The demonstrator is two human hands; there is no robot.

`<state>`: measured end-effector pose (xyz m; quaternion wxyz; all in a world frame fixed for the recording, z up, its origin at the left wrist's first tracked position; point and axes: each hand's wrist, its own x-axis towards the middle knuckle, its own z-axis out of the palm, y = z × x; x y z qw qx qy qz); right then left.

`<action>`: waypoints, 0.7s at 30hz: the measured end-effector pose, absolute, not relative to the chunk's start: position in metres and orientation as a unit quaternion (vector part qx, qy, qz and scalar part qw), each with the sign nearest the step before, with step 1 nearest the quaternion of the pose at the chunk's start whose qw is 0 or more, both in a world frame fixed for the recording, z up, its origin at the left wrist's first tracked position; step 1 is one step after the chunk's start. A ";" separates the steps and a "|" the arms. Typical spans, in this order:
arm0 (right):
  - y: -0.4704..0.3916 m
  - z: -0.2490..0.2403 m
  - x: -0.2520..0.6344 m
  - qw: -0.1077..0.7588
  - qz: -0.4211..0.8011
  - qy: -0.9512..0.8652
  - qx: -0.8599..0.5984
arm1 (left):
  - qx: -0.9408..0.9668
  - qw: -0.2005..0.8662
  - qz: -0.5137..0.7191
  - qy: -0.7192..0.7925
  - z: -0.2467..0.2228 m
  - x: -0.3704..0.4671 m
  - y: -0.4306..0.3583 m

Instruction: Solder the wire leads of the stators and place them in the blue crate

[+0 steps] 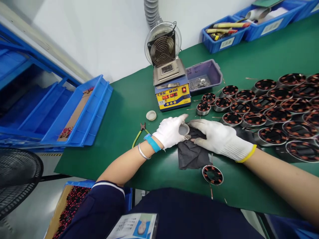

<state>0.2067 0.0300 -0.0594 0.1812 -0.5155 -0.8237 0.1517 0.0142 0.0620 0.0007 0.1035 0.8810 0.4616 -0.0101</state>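
Observation:
My left hand (pixel 170 132), in a white glove with darkened fingertips, curls its thumb and fingers around a small round grey cup (pixel 184 129). Beside it, my right hand (pixel 216 135), in a white glove with a yellow cuff, has a bunched part of a black cloth (pixel 193 156) between thumb and fingers. The rest of that cloth lies on the green table below the hands. A wound copper coil in a metal ring (pixel 212 175) sits near the table's front edge, its wire ends sticking out. Left of my left hand are green-handled cutters (pixel 140 133) and a small whitish lid or dish (pixel 151 115).
Behind the hands stands a blue and yellow solder pot (pixel 173 94) with a fan and duct above. A purple bin (pixel 206 78) adjoins it. Several coil rings (pixel 277 114) crowd the right. Blue tool boxes (pixel 224 36) line the back; blue trays (pixel 79 113) stand left.

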 end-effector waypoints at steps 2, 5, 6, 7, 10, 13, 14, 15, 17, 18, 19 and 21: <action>0.030 -0.059 0.207 0.178 0.152 -0.822 -0.520 | 0.882 0.103 -0.015 0.459 0.001 0.011 0.061; 0.030 -0.056 0.207 0.163 0.155 -0.821 -0.525 | 0.887 0.099 -0.031 0.450 0.002 0.007 0.061; 0.029 -0.055 0.207 0.158 0.155 -0.821 -0.526 | 0.889 0.098 -0.035 0.446 0.002 0.005 0.062; 0.029 -0.054 0.207 0.153 0.156 -0.822 -0.526 | 0.891 0.097 -0.038 0.442 0.001 0.003 0.062; 0.029 -0.055 0.207 0.150 0.150 -0.827 -0.521 | 0.897 0.095 -0.039 0.429 0.001 -0.001 0.064; 0.029 -0.056 0.208 0.155 0.140 -0.826 -0.523 | 0.897 0.093 -0.042 0.429 0.002 -0.006 0.065; 0.029 -0.056 0.208 0.156 0.138 -0.826 -0.524 | 0.896 0.091 -0.041 0.433 0.002 -0.007 0.064; 0.029 -0.056 0.208 0.156 0.138 -0.826 -0.523 | 0.895 0.087 -0.040 0.436 0.002 -0.009 0.063; 0.028 -0.056 0.208 0.150 0.139 -0.828 -0.523 | 0.894 0.082 -0.033 0.440 0.001 -0.013 0.062; 0.028 -0.055 0.207 0.146 0.139 -0.827 -0.524 | 0.893 0.081 -0.030 0.441 0.001 -0.014 0.061; 0.028 -0.055 0.207 0.142 0.138 -0.826 -0.528 | 0.893 0.081 -0.028 0.442 0.001 -0.016 0.060; 0.028 -0.054 0.206 0.134 0.132 -0.821 -0.539 | 0.891 0.080 -0.025 0.446 0.001 -0.020 0.059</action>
